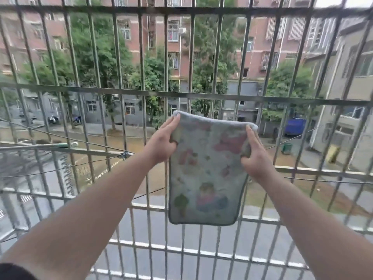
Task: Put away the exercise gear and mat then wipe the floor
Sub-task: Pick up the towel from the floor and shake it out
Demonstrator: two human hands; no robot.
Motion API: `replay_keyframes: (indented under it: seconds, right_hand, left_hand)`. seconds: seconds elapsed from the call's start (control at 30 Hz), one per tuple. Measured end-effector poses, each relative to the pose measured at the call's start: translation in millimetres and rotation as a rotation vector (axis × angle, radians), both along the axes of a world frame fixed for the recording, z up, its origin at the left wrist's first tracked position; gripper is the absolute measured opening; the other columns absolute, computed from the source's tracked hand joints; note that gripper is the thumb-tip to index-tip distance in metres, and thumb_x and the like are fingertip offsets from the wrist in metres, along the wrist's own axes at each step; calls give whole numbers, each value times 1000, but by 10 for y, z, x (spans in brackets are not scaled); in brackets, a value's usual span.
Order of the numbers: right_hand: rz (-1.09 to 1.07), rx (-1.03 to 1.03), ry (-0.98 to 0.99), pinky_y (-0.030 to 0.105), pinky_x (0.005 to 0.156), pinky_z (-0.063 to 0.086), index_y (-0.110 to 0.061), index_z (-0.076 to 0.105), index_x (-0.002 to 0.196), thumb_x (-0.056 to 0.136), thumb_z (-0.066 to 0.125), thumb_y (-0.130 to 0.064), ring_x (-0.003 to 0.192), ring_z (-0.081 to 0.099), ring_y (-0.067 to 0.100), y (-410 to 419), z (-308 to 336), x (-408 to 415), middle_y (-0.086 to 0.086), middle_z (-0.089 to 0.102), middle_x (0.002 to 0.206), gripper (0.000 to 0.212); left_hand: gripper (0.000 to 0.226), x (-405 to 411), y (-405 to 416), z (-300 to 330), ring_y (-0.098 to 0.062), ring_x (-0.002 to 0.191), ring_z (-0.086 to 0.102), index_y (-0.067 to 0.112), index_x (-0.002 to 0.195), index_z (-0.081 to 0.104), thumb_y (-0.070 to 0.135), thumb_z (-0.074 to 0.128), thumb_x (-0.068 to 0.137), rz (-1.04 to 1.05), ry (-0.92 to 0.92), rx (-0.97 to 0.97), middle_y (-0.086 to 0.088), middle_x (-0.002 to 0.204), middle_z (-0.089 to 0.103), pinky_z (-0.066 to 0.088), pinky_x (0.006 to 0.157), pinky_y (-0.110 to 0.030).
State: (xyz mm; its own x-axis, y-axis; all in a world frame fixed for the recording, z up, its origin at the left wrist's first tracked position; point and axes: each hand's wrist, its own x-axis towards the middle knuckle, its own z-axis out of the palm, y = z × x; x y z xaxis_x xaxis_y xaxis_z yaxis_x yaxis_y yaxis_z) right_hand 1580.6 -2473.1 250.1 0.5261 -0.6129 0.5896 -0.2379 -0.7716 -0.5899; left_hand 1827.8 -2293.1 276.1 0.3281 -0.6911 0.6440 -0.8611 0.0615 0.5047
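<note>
At the lower left corner a dark sleeve (12,272) is cut off by the frame edge, and only the bare forearms run up from the bottom toward the middle. The metal window grille (141,93) fills the view, its bars smeared by motion blur, and the trees and brick apartment blocks (262,27) behind it are soft and hard to read; thin wires cross the grille at the left, where a clip-like fitting is too blurred to identify. The left hand (161,142) holds the upper left part of a small patterned cloth (205,174), its longer fingers lying straight up along the cloth's top corner while the lower fingers curl into the fabric, pinching the edge. The cloth hangs flat and upright in front of the grille, between the two hands, its top edge folded over; whether it rests on a wire or bar cannot be told, since that support is hidden behind it. Its print, pink and green shapes on pale blue, is blurred beyond reading. The right hand (254,152) grips the upper right edge, one finger stretched up to the corner and the others curled round the side hem.
</note>
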Motion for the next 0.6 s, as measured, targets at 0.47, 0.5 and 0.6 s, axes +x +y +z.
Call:
replay_keyframes:
  seconds: [0.47, 0.5, 0.6]
  right_hand:
    - [-136, 175, 174, 42, 110, 40, -39, 15, 156, 78, 39, 7, 142, 34, 28, -712, -40, 823, -7, 11, 165, 94]
    - [-149, 197, 206, 42, 110, 40, -39, 14, 156, 79, 39, 7, 142, 33, 30, -764, -82, 865, -1, 11, 165, 93]
    - [-140, 275, 240, 32, 72, 49, -40, 13, 155, 83, 37, 7, 104, 59, 33, -926, -233, 980, 15, 30, 156, 90]
  left_hand:
    - [78, 875, -1127, -258, -13, 149, 14, 14, 155, 21, -9, 47, 85, 145, -3, 246, 2, 164, 13, 8, 119, -20]
    - [77, 912, -1191, -323, -14, 149, 14, 13, 155, 22, -10, 46, 85, 151, 5, 257, 0, 164, 14, 7, 118, -18]
    - [76, 1035, -1400, -508, -15, 150, 14, 12, 155, 22, -9, 46, 86, 161, 20, 291, -2, 163, 14, 6, 117, -17]
